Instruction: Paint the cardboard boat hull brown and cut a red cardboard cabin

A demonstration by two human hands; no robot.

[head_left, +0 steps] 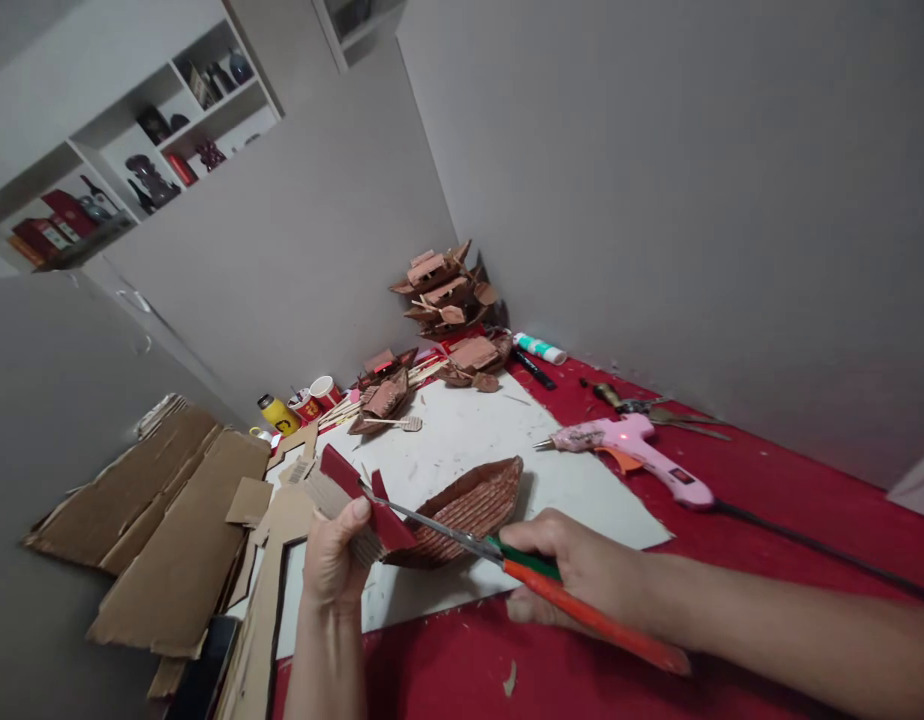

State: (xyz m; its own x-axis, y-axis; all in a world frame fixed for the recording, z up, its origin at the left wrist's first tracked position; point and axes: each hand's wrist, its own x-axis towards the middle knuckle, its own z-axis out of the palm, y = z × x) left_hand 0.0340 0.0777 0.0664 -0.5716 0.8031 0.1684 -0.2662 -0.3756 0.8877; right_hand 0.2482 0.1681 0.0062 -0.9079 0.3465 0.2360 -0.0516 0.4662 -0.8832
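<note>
Carefully, I'm cutting cardboard beside the boat hull [462,510].
My left hand [334,565] is pinching the red-faced cardboard piece [357,500]; my right hand [582,570] is gripping scissors [507,560], whose blades are risking that thumb.

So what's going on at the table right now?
A person is cutting a red-faced cardboard piece with scissors. The left hand holds the piece up while the right hand works the orange and green handles, blades at the cardboard's edge. Just behind lies a brown ribbed boat hull on a white board. A pink glue gun rests on the red tabletop, and finished boat models are piled in the corner.
</note>
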